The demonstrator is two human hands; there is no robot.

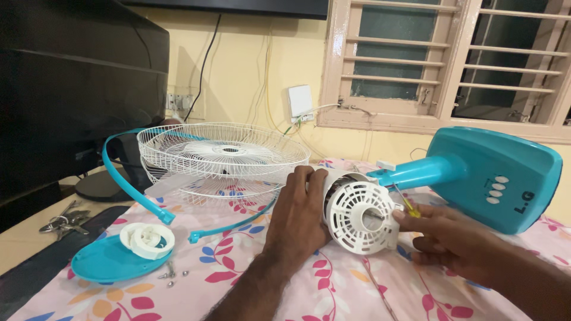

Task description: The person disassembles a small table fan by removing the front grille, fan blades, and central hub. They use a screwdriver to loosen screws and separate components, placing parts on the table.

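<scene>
Left hand: wrapped round one white fan motor housing
Right hand: pinching yellow-handled screwdriver
Left of hands: one wire grille

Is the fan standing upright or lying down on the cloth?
Lying down. The teal fan base is tipped on its side on the flowered cloth, its neck level, and the left hand steadies the white motor cover.

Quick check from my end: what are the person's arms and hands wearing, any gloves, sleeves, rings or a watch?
Nothing shows on either one. The left hand and the right hand are bare, with no gloves and no rings visible. Both forearms are uncovered as far as the frame edge: no sleeve, watch or band in view. Fingernails are short and unpainted.
</scene>
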